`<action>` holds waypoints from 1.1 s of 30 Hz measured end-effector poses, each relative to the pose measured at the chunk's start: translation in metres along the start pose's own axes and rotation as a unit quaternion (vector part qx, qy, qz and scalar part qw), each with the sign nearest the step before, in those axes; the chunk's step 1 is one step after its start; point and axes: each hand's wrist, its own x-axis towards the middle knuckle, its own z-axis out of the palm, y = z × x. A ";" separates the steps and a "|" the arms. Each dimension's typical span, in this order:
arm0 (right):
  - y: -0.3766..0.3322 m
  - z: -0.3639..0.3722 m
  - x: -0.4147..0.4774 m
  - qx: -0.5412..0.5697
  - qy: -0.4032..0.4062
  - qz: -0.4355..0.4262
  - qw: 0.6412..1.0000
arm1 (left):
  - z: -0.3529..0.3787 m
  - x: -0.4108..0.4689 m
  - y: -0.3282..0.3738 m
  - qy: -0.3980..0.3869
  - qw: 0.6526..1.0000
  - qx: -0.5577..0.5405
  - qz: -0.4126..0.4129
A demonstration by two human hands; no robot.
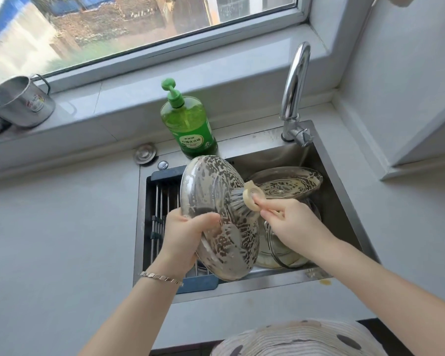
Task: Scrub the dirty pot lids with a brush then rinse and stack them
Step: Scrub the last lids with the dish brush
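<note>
The left hand [183, 235] grips the round, foam-covered glass lid [220, 217] by its rim, tilted over the steel sink [344, 186] so foam drips inside. The right hand [293, 227] pinches the beige brush [244, 200], bristles on the lid. At two o'clock, more dirty lids [288, 186] wait; at twelve stands the green soap bottle [188, 124].

three pot lids are counted: one soapy lid [217, 217] held up on edge, one glass lid [288, 185] lying in the sink [344, 191], and one steel-rimmed lid [280, 249] below it. one brush [244, 200], one green soap bottle [188, 124], one tap [294, 93] and one drying rack [159, 214] are seen. two hands are counted, left hand [183, 237] and right hand [293, 224], with one bracelet [161, 277], and one metal mug [21, 101] is seen whole on the sill.
</note>
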 end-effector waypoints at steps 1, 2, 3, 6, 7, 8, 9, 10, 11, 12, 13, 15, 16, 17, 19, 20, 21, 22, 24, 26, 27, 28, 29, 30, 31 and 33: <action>0.000 0.000 0.004 -0.017 -0.001 0.003 1.000 | 0.001 -0.001 -0.001 -0.004 1.000 0.017 0.008; 0.001 -0.003 0.010 -0.014 -0.003 0.019 1.000 | 0.003 -0.001 -0.001 -0.009 0.999 0.031 0.014; 0.004 -0.006 0.016 0.008 -0.009 0.044 0.999 | 0.003 -0.002 0.000 -0.012 0.999 0.040 0.020; 0.014 -0.013 0.015 0.129 -0.022 0.132 0.983 | -0.001 -0.004 0.004 -0.025 0.999 0.033 0.028; 0.017 -0.010 0.010 0.159 -0.020 0.147 0.976 | -0.003 -0.003 0.004 -0.021 0.999 0.022 0.027; 0.019 -0.006 0.005 0.178 -0.010 0.150 0.972 | -0.003 -0.003 0.004 -0.013 1.000 0.008 0.021; 0.020 -0.002 0.001 0.183 0.004 0.144 0.973 | -0.003 -0.003 0.002 -0.001 1.000 -0.013 0.006; 0.021 0.003 -0.001 0.180 0.021 0.133 0.975 | -0.001 -0.004 0.001 0.010 0.999 -0.036 -0.012; 0.021 0.007 -0.001 0.173 0.037 0.122 0.977 | 0.001 -0.005 0.000 0.019 0.998 -0.058 -0.031; 0.020 0.010 -0.001 0.168 0.049 0.110 0.978 | 0.004 -0.005 0.000 0.027 0.996 -0.072 -0.047; 0.019 0.011 -0.002 0.160 0.057 0.095 0.981 | 0.007 -0.004 -0.001 0.036 0.994 -0.086 -0.061; 0.016 0.016 -0.006 0.147 0.053 0.067 0.985 | 0.011 0.001 -0.003 0.069 0.987 -0.113 -0.085; 0.013 0.019 -0.008 0.150 0.043 0.058 0.986 | 0.013 0.005 -0.003 0.091 0.984 -0.120 -0.092; 0.010 0.020 -0.009 0.161 0.034 0.056 0.985 | 0.014 0.010 -0.002 0.110 0.982 -0.123 -0.090; 0.006 0.018 -0.005 0.206 0.034 0.084 0.974 | 0.019 0.017 0.000 0.123 0.986 -0.094 -0.057; 0.005 0.014 -0.002 0.232 0.043 0.100 0.967 | 0.021 0.019 0.001 0.112 0.992 -0.050 -0.018; 0.005 0.008 0.002 0.250 0.058 0.109 0.960 | 0.022 0.020 0.001 0.088 0.995 0.024 0.036; 0.006 0.001 0.004 0.252 0.076 0.110 0.958 | 0.021 0.020 0.000 0.054 0.986 0.120 0.102; 0.005 -0.015 0.007 0.256 0.105 0.114 0.954 | 0.019 0.019 -0.008 -0.016 0.923 0.309 0.230; 0.003 -0.028 0.009 0.325 0.121 0.149 0.926 | 0.016 0.019 -0.014 -0.073 0.810 0.460 0.357; 0.002 -0.033 0.010 0.364 0.125 0.167 0.908 | 0.015 0.020 -0.017 -0.098 0.749 0.512 0.410; 0.003 -0.036 0.011 0.390 0.124 0.185 0.894 | 0.015 0.019 -0.020 -0.125 0.698 0.552 0.438; 0.004 -0.037 0.012 0.401 0.116 0.204 0.886 | 0.015 0.018 -0.025 -0.143 0.656 0.585 0.455; 0.006 -0.037 0.012 0.400 0.100 0.222 0.883 | 0.017 0.018 -0.030 -0.156 0.622 0.613 0.461; 0.009 -0.036 0.012 0.389 0.086 0.239 0.886 | 0.019 0.019 -0.035 -0.169 0.594 0.637 0.462; 0.016 -0.031 0.011 0.349 0.081 0.263 0.896 | 0.020 0.022 -0.046 -0.196 0.559 0.660 0.462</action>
